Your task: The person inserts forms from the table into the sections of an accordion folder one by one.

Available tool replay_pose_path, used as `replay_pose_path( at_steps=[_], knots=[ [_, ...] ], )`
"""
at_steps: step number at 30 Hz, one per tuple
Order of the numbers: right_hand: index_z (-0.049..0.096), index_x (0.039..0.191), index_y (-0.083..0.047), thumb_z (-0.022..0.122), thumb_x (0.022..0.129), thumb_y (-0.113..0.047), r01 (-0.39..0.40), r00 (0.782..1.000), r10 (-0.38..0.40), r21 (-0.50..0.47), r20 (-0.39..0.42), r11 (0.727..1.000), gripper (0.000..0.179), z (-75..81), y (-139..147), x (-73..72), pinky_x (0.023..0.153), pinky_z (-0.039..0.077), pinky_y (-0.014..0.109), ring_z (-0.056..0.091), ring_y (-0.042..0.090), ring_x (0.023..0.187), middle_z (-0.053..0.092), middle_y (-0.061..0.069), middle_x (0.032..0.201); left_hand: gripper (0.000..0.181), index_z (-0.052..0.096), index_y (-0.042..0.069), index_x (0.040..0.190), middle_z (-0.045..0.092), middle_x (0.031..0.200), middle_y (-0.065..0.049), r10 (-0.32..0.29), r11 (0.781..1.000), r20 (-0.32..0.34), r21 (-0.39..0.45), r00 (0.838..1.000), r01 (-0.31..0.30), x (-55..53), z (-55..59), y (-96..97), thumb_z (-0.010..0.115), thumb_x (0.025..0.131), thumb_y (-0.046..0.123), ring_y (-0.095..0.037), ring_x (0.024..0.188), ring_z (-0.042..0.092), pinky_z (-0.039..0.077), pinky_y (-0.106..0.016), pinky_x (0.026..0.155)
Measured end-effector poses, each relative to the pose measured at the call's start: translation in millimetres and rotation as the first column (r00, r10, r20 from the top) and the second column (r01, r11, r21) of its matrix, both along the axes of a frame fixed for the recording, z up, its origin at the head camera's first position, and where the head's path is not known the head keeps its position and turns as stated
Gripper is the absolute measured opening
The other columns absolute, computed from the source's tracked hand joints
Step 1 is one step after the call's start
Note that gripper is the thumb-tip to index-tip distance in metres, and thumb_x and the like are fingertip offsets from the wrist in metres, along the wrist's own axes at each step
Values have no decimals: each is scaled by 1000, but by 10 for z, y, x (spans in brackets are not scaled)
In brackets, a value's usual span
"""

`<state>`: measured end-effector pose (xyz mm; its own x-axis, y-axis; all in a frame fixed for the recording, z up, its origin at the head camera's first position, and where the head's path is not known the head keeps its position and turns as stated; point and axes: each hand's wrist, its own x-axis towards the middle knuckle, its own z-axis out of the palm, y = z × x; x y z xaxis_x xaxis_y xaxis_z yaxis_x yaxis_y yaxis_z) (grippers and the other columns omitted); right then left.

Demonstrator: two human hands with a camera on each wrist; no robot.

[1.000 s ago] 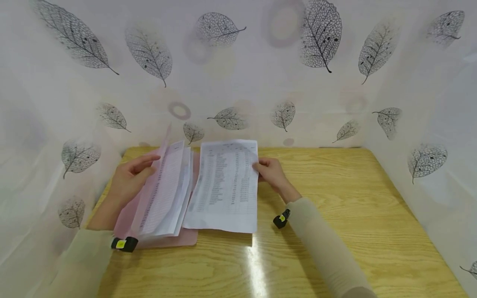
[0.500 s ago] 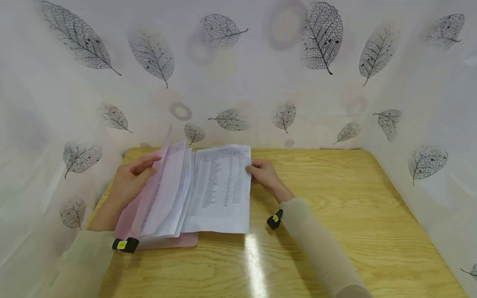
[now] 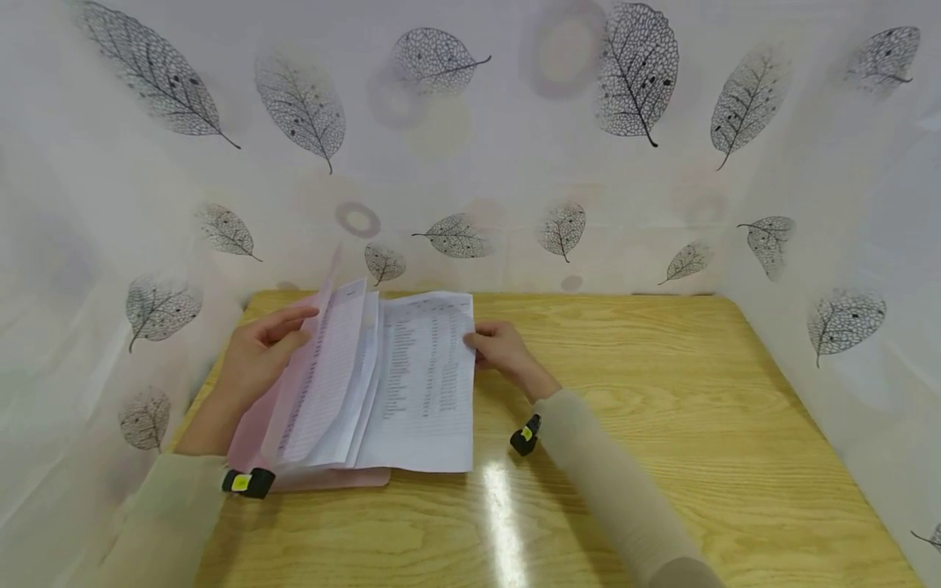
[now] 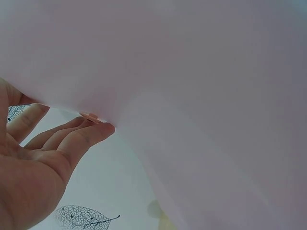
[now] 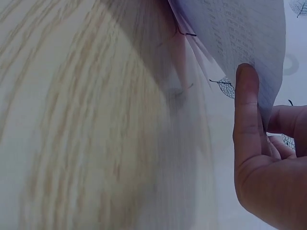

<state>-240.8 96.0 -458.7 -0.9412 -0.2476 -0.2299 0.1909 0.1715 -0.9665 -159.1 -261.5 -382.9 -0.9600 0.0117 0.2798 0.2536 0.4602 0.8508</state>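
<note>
On the left of the table lies a pink translucent folder, its front cover raised. My left hand holds that cover by its edge, thumb on one side and fingers on the other. In the left wrist view the pink cover fills most of the picture, and a small orange-pink button shows near the fingertips. Several printed sheets stand tilted inside the folder. My right hand pinches the right edge of a printed sheet, whose left side goes in behind the tilted sheets.
The wooden table extends to the right and toward the front. A pale curtain with leaf prints stands behind it and along both sides. A small black wrist camera hangs at the right cuff.
My right hand has moved left with the printed sheet, bringing its left side in among the folder's sheets. My left hand still holds the cover in about the same place.
</note>
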Motion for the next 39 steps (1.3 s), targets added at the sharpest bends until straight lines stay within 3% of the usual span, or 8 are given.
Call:
replay_pose_path(
  at_steps=[2,9,14,25,33,39],
  knots=[
    [69,128,9,60,102,-10,-1,1000,1,-4,9,1000,34,-3,-49,3,66,60,28,72,15,75,78,20,102,35,69,2,136,69,123,23,-1,1000,-1,4,1000,1,0,-3,-2,66,101,6,15,110,61,50,-8,81],
    [70,126,10,61,101,-8,-13,1000,13,-23,14,1000,33,-17,-205,25,65,59,26,71,13,72,78,21,101,36,69,8,138,70,139,-1,13,1000,16,-28,1000,-13,14,3,-9,65,102,7,14,110,60,49,-8,82],
    [70,127,10,61,102,-8,-26,1000,27,-21,12,999,32,-28,-292,43,65,58,25,71,13,74,77,24,106,35,69,7,137,69,141,-7,12,999,14,-37,1000,-12,23,10,-3,64,103,8,14,110,60,49,-8,82],
    [69,128,11,60,103,-7,-52,998,53,-50,16,997,32,-79,-426,32,63,58,25,70,15,74,77,25,106,35,70,7,137,70,137,7,-5,1000,10,17,1000,4,25,3,1,65,102,5,14,111,61,50,-7,86],
    [68,128,10,59,104,-6,-58,997,60,-55,40,997,31,-68,-503,59,66,60,27,70,15,74,76,25,107,35,67,3,138,68,142,-7,-9,999,15,-36,1000,10,29,36,18,63,104,9,15,111,60,50,-8,84],
    [67,129,10,59,104,-7,-64,997,66,-48,42,997,31,-70,-557,74,63,59,26,69,14,71,76,24,104,35,67,4,138,68,142,-6,-9,999,17,-33,1000,10,36,37,18,63,104,8,14,111,60,50,-8,85]
  ],
)
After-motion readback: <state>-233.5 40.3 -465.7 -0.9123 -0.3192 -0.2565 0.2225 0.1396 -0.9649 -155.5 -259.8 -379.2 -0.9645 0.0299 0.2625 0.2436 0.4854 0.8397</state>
